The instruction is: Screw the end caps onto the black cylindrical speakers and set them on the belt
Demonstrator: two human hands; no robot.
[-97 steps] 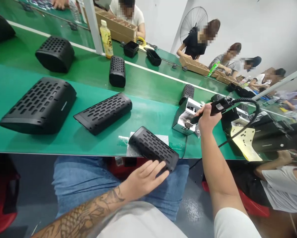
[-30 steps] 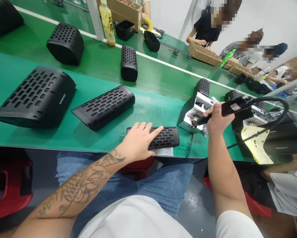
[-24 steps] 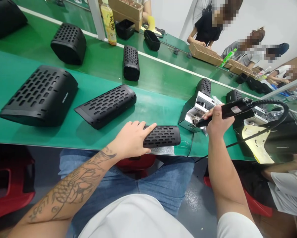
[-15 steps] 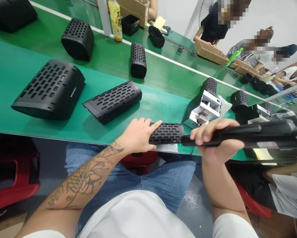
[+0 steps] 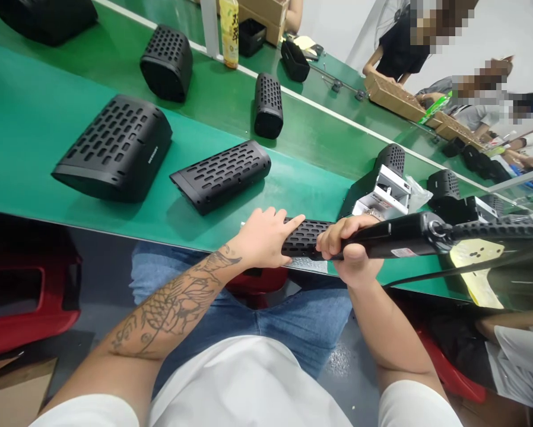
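On the near edge of the green bench lies a black perforated housing (image 5: 305,236), its left end held by my left hand (image 5: 269,238) with thumb and fingers around it. A whitish pad (image 5: 314,265) shows beneath it. My right hand (image 5: 354,252) is wrapped round a black electric screwdriver (image 5: 393,234), which lies sideways over the housing's right end; its tip is hidden behind my fingers. A coiled cord (image 5: 498,230) runs off its back end. Beyond my right hand stands a black unit with a silver metal frame (image 5: 384,193).
Further left are another perforated housing (image 5: 224,175) and a larger black one (image 5: 115,148). More housings (image 5: 269,105) stand on the darker belt, near a yellow bottle (image 5: 229,32). A yellow sheet (image 5: 480,267) lies right. Co-workers (image 5: 397,50) sit across, and one sits at right.
My right hand and the screwdriver have moved left, over the housing's right end. My left hand keeps its hold. The view has shifted slightly, so the bench items appear further right.
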